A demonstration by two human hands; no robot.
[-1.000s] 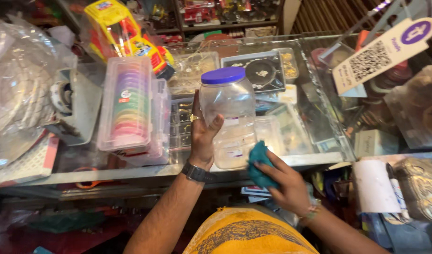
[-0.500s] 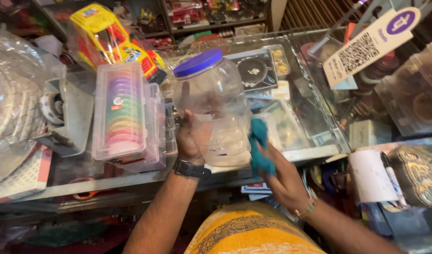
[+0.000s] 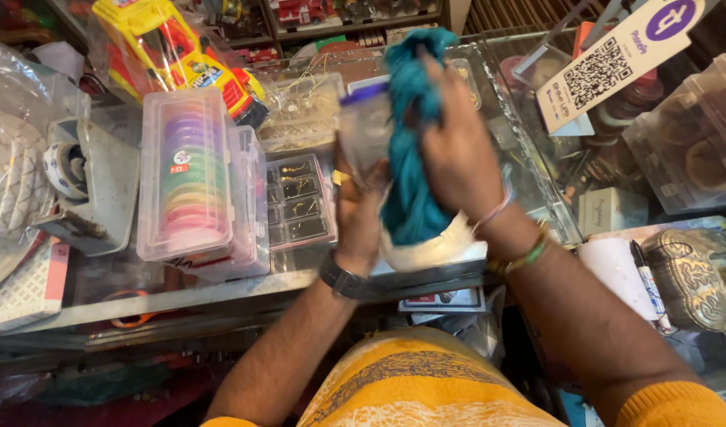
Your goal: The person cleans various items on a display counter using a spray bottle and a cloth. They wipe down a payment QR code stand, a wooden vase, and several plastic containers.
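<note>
Clamped around the clear plastic jar (image 3: 371, 130), my left hand (image 3: 359, 213) grip holds it tilted above the glass counter (image 3: 529, 170), blue lid pointing far-left. My right hand (image 3: 458, 150) presses the teal cloth (image 3: 410, 166) against the jar's right side, fingers closed on the cloth.

Glass counter (image 3: 220, 289): bangle box (image 3: 190, 178), tape dispenser (image 3: 86, 186), toy car (image 3: 173, 55).

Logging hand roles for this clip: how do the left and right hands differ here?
The left hand grips the clear plastic jar from the side; the right hand presses a teal cloth against it. The left wrist wears a dark watch, the right thread bands. Both are raised over the glass counter.
</note>
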